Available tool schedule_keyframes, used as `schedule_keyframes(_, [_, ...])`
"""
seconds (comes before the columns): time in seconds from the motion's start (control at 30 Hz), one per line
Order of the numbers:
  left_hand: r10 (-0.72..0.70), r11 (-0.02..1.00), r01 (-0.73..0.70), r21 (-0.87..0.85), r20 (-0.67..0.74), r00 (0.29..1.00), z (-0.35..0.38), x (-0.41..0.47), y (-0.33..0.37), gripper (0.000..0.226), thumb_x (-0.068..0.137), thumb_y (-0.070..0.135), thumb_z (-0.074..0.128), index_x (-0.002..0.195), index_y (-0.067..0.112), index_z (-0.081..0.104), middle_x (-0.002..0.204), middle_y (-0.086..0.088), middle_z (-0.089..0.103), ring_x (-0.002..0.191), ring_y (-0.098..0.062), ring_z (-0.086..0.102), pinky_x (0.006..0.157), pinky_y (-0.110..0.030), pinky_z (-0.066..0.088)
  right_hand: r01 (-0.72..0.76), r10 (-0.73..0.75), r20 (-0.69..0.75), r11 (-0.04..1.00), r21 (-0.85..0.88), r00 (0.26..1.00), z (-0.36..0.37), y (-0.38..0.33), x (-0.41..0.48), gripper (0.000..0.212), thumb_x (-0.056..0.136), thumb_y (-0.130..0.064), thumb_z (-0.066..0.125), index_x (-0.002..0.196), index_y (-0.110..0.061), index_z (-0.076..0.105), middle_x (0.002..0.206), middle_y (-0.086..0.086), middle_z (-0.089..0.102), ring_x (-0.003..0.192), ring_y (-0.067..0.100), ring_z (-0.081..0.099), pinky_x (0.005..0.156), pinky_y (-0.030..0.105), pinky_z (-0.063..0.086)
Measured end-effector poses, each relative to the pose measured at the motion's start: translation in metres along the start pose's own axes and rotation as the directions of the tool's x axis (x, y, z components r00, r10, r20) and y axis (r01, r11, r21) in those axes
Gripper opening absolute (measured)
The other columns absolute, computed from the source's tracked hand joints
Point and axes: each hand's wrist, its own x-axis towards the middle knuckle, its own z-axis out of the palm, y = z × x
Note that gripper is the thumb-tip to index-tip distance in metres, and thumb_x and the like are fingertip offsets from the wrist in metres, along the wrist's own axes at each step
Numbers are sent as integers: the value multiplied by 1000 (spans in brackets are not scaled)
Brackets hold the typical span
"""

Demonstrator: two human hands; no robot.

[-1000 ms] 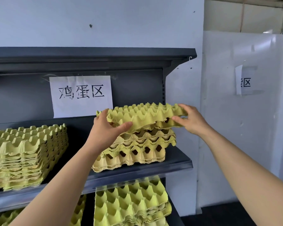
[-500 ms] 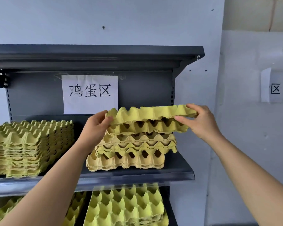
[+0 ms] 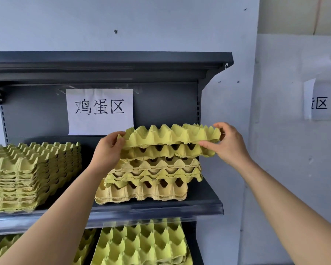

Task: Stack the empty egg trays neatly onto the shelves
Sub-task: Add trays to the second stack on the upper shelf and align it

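Two hands (image 3: 108, 150) (image 3: 229, 148), four tray stacks (image 3: 33, 175) (image 3: 151, 175) (image 3: 141, 243) (image 3: 84, 245), two signs (image 3: 100, 111) (image 3: 317, 102).

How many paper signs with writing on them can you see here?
2. The shelf sign is taped to the shelving's dark back panel. The wall sign hangs on the white wall at right, its left part hidden.

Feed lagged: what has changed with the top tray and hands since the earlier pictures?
The top tray has gone from tilted to nearly level over the right stack. The left hand has slid from its front corner to its left edge; the right hand still pinches the right edge. The left stack and shelf are unchanged.
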Motion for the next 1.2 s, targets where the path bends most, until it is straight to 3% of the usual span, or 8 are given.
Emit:
schedule_keyframes(0.17, [-99,981,85,177,68,993,10,-3,-12,30,102,15,39,124,8,59,64,-2,53,44,-13,40,39,-21,32,-79,81,153,997,-21,985,15,14,-6,73,71,-56,75,129,-18,50,123,1,53,110,19,53,93,35,46])
schedule_keyframes(0.33, [-110,971,84,223,109,988,10,-1,-13,34,102,21,45,134,12,53,69,-4,58,49,-16,45,48,-26,38,-130,125,214,991,10,969,20,19,-6,71,77,-51,72,133,-13,50,126,5,57,112,22,56,92,33,46])
schedule_keyframes(0.5, [-60,992,52,117,68,996,4,-3,-17,33,101,22,48,133,14,57,95,-19,70,66,-28,57,62,-39,50,-138,119,182,986,97,976,20,16,-6,63,74,-49,76,123,-13,59,106,-2,68,95,18,64,79,32,51])
schedule_keyframes(0.63, [10,1000,-10,16,-2,1000,-8,-9,-13,24,101,29,49,119,21,63,97,-11,71,89,-35,66,80,-46,54,-100,81,111,978,180,990,17,6,-7,39,76,-42,77,104,-17,66,84,-11,69,75,5,63,64,20,43])
schedule_keyframes(0.77, [66,996,-60,66,-89,994,-19,-15,-18,21,103,28,44,111,21,63,95,-8,69,82,-24,60,68,-32,45,-92,68,127,976,197,990,25,-4,-13,55,73,-47,78,116,-17,63,99,-6,69,91,11,64,76,26,49])
schedule_keyframes(0.97, [-31,993,37,110,-53,998,-19,-30,-38,36,104,28,41,134,15,55,94,-20,68,69,-22,54,57,-29,42,-91,72,146,987,129,987,34,-7,-26,60,72,-46,79,122,-18,59,126,2,59,115,18,53,86,27,41])
schedule_keyframes(1.1, [-45,994,51,96,-62,997,-18,-34,-41,36,104,30,40,135,18,53,70,1,57,52,-14,46,48,-26,38,-83,66,143,990,114,987,33,-5,-30,57,70,-49,78,115,-19,61,124,2,60,113,18,54,85,28,42])
schedule_keyframes(1.2, [-68,992,73,101,-56,996,-16,-34,-44,38,104,31,38,137,18,52,72,4,55,52,-12,45,47,-26,37,-93,74,167,990,108,983,34,-2,-31,59,70,-53,76,116,-19,60,124,3,59,113,18,53,88,31,45])
